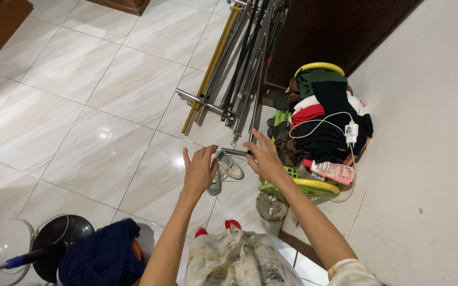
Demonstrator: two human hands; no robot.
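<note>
1. On the white tiled floor (80, 106), near its wall-side edge, a small grey-white shoe (228, 167) lies on its side, just in front of both outstretched hands.
2. Left hand (199, 169): palm down, fingers spread and slightly curled, nothing held, hovering just left of the shoe, fingertips at or over its edge. Contact cannot be told.
3. Right hand (263, 158): open, fingers splayed, empty, just right of the shoe and close to the lower end of the metal rods.
4. Bundle of metal rods (239, 69), grey, black and one yellow, leans up from the floor beyond the shoe toward the dark wooden door (335, 32).
5. Green-and-yellow basket (314, 185) sits right of the right hand, against the wall (430, 159), piled with dark, red and white clothes (324, 116). A white charger with cable (351, 132) and a pink tube (335, 170) lie on top.
6. Round metal lid (271, 206) on the floor just below the basket.
7. Near edge of view: patterned plastic bag with red handles (239, 257), dark blue cloth (104, 254), black round base (62, 238).
</note>
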